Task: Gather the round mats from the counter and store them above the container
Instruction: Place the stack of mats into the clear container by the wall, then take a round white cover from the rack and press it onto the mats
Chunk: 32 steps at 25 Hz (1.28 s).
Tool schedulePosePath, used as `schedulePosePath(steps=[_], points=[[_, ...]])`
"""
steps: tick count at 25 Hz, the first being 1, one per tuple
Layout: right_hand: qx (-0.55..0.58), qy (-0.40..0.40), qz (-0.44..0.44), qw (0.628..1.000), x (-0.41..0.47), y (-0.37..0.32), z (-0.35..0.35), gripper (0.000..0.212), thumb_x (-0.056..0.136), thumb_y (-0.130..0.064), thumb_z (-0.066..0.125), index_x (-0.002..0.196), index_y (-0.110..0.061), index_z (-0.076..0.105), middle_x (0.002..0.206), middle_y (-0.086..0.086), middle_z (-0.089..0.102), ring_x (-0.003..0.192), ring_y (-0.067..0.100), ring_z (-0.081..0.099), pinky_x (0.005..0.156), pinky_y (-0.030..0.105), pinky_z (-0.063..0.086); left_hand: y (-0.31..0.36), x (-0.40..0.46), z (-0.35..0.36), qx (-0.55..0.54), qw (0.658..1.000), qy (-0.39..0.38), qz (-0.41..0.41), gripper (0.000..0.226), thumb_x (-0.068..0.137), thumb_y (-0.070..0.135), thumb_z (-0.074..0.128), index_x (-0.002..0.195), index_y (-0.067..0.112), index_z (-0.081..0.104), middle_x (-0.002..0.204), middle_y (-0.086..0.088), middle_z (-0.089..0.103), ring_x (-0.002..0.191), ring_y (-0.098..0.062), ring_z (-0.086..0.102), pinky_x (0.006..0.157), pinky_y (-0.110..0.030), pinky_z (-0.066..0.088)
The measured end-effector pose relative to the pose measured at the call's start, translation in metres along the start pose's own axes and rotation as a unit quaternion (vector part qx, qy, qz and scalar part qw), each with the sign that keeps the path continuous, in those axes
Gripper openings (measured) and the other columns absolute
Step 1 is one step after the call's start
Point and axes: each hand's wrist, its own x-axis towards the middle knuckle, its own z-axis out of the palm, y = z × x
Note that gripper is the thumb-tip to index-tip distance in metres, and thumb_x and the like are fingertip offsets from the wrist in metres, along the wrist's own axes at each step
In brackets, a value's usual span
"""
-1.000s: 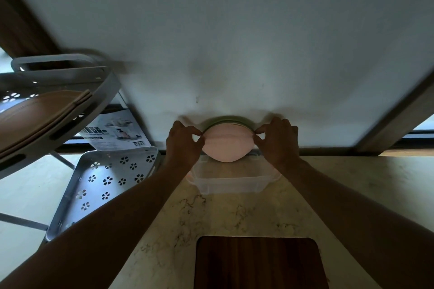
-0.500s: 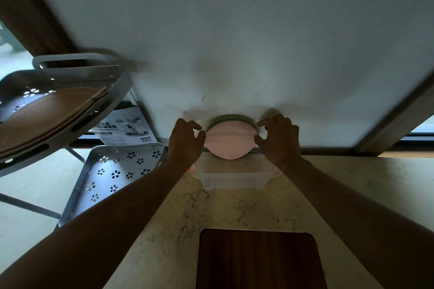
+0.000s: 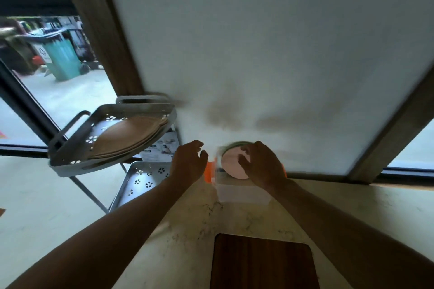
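The storing step looks nearly done: the pink mat [image 3: 231, 165], with a green mat [image 3: 237, 144] behind it, stands on the clear container [image 3: 242, 192] against the wall. The right hand [image 3: 263, 166] rests on the mat, fingers spread, not clamping. The left hand [image 3: 187, 164] hangs open, just left of the container. A second ago both hands pinched the mat's edges. Next, I judge, the right hand must lift away gently.

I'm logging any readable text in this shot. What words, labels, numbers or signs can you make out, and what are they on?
No text can be quoted as it reads.
Printed leaflet leaning behind the metal rack: dark print and a picture, too blurred to read.
Teal bin outside the window: a white recycling-type symbol on a neighbouring bin, no legible words.
Container, pink mat, cutting board: no markings visible.
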Motion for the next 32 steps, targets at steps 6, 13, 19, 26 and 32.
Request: schedulePosePath(steps=[6,13,19,26,32], points=[[0.047,-0.029,-0.013,0.998,-0.016,-0.069,-0.016,0.03,0.093,-0.04,0.052,0.116,-0.022,0.061,0.113,0.004,0.064,0.106,0.023,0.06,0.089,0.035,0.047,0.006,-0.049,-0.066,0.019,1.0,0.019,-0.003,0.021,0.088,0.021,0.057,0.105,0.013,0.065,0.107,-0.008,0.07,0.093,-0.021,0.063,0.083,-0.036,0.052],[0.075,-0.028,-0.047,0.996,-0.03,-0.136,-0.024,0.035,0.093,-0.043,0.051,0.113,-0.017,0.063,0.106,0.003,0.069,0.099,0.019,0.061,0.085,0.034,0.048,-0.011,-0.076,-0.15,0.038,0.996,0.077,0.017,0.015,0.087,0.021,0.06,0.093,0.012,0.07,0.089,-0.004,0.073,0.075,-0.021,0.067,0.064,-0.031,0.054],[0.146,-0.06,-0.006,0.987,-0.016,-0.187,-0.02,0.031,0.09,-0.044,0.053,0.09,-0.017,0.067,0.09,0.005,0.07,0.085,0.025,0.066,0.073,0.034,0.052,-0.02,-0.063,-0.191,0.077,0.984,0.149,0.066,0.014,0.084,0.012,0.065,0.095,0.005,0.07,0.094,-0.012,0.069,0.083,-0.025,0.064,0.074,-0.039,0.056],[0.268,-0.088,0.088,0.955,0.015,-0.22,0.002,0.046,0.09,-0.046,0.055,0.077,-0.005,0.071,0.076,0.01,0.075,0.074,0.026,0.072,0.071,0.037,0.056,-0.039,-0.046,-0.191,0.083,0.989,0.096,0.079,0.032,0.079,0.024,0.074,0.107,0.009,0.072,0.108,-0.012,0.068,0.095,-0.027,0.063,0.081,-0.039,0.055],[0.349,-0.069,0.189,0.915,0.029,-0.232,0.019,0.025,0.084,-0.027,0.069,0.07,-0.007,0.069,0.052,0.0,0.07,0.042,0.009,0.066,0.042,0.018,0.05,-0.052,-0.049,-0.189,0.076,0.978,0.085,0.175,0.016,0.076,0.02,0.075,0.089,0.011,0.076,0.088,-0.008,0.07,0.078,-0.022,0.063,0.071,-0.038,0.056]])
